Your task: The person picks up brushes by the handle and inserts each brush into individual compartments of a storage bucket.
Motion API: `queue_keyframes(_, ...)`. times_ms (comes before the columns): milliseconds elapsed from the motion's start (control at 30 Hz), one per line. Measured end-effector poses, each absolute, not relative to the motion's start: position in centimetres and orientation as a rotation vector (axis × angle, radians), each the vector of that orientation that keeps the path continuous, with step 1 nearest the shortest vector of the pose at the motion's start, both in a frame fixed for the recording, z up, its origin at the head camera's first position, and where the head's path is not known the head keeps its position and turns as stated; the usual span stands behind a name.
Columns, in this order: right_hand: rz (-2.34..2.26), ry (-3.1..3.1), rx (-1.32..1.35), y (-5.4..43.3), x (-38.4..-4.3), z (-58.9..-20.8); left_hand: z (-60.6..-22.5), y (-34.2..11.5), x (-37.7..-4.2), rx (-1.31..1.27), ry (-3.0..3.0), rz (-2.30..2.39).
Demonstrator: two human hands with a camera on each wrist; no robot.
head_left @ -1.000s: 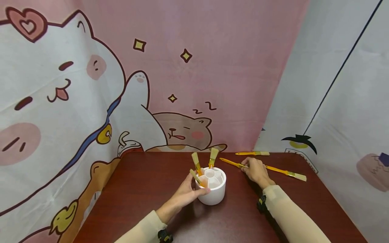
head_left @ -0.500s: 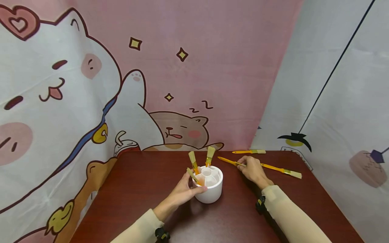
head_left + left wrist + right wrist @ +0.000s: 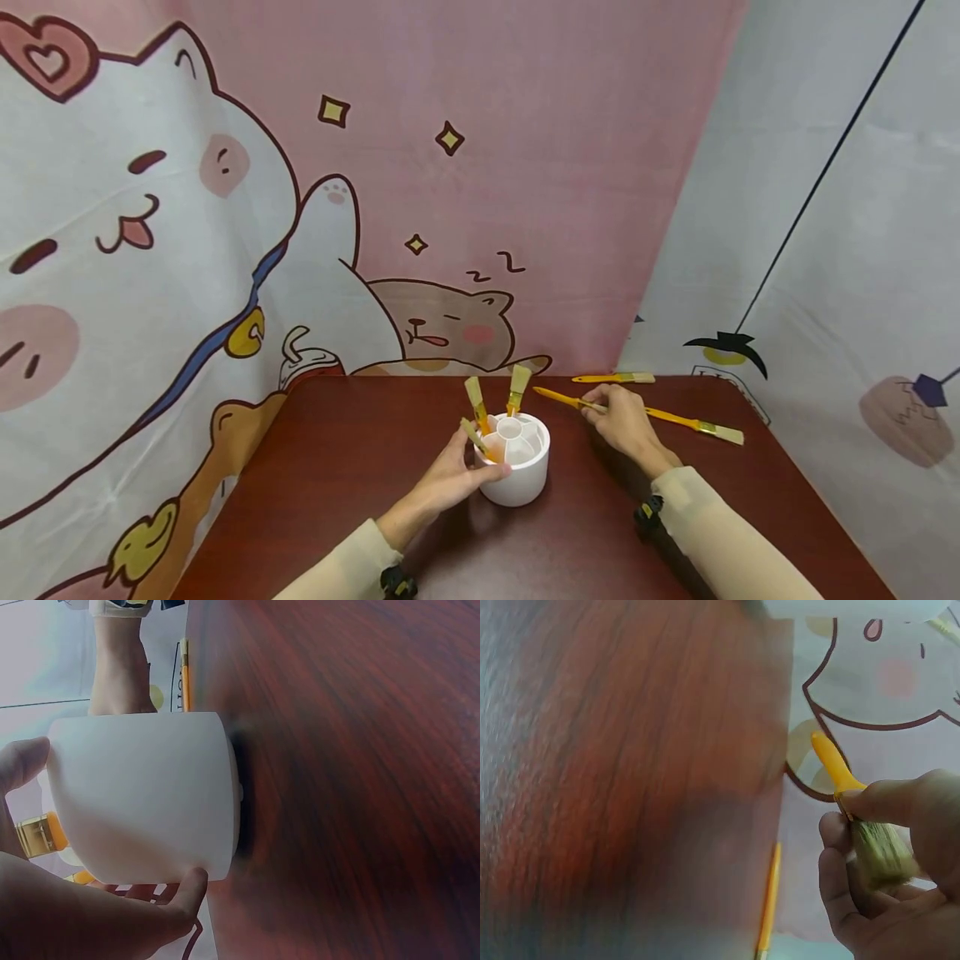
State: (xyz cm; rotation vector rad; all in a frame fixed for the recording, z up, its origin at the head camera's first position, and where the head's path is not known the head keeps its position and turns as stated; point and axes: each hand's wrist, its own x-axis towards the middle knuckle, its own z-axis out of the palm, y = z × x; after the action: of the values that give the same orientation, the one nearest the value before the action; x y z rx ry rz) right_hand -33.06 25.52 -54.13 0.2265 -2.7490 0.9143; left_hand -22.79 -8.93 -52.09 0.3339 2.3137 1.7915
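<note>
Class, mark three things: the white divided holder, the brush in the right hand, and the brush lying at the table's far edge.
White divided holder (image 3: 524,484), head view: front outer wall.
Held brush (image 3: 879,847), right wrist view: bristles.
Far-edge brush (image 3: 606,378), head view: yellow handle.

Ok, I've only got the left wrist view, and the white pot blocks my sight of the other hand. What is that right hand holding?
Observer: The right hand pinches a yellow-handled brush close to its bristles.
Operator: And how is the pot laid out on top?
Observer: From the head view, the white pot has compartments set around a round middle one.
Operator: I catch bits of brushes in it. How many are there?
Observer: The head view shows three brushes in it, bristle ends up.
</note>
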Motion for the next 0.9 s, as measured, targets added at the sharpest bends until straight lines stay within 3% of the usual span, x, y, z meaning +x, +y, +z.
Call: queue_keyframes(900, 0.94, -2.545, 0.287, 23.9, -28.6, -49.3, -51.6, -9.1, -22.6, 0.316, 2.329, 1.761)
